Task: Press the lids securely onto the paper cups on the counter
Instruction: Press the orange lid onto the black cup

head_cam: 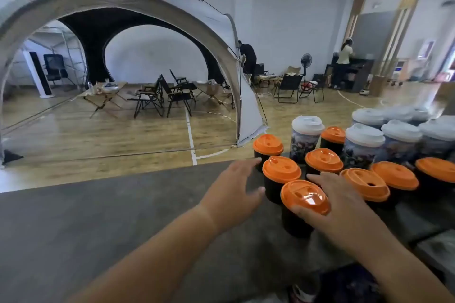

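The dark counter (123,216) runs under both forearms, and the whole cluster of cups stands just beyond and to the right of the fingertips: short black cups with orange lids in front, and taller printed cups with white lids (362,145) behind them, well past the fingers' reach. The step in hand looks like seating the lid on the nearest black cup (295,226), which stands directly under the right hand (332,206). That hand clasps the nearest lid (305,195) from its right side, thumb hooked on the near rim and fingers laid round the far edge. The left hand (234,187) holds nothing; its fingers are spread and nearly straight, the thumb tip just beside the wall of the next cup (273,192) and the fingertips close to the cup beyond. The next move probably calls for the left hand to steady the cup body while the right presses down evenly round the rim. The lid is glossy orange with a raised drinking spout and seems to sit slightly tilted.
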{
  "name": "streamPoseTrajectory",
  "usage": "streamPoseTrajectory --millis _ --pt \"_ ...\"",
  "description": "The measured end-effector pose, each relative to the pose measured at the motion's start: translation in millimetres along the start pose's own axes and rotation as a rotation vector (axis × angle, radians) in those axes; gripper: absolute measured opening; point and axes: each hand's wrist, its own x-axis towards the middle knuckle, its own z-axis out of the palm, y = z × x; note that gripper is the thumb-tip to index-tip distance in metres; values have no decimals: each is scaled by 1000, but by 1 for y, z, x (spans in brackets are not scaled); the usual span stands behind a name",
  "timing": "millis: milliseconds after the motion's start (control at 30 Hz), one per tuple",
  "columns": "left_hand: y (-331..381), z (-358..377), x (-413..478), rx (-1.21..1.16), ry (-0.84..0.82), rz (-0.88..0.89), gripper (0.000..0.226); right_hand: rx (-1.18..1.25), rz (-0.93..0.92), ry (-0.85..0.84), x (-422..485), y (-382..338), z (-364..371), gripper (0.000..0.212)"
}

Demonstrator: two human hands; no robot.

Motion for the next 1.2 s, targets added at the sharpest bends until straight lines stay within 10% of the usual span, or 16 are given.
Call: streamPoseTrajectory --millis 300,767,1200 --pt "2 45 63 -23 -244 -122 66 130 44 -90 -3 20 14 78" --pt "-83 -81 -49 166 301 -199 35 228 -187 -13 46 -68 60 73" --pt "-156 -85 -105 244 535 -161 62 158 -167 -47 57 -98 103 93"
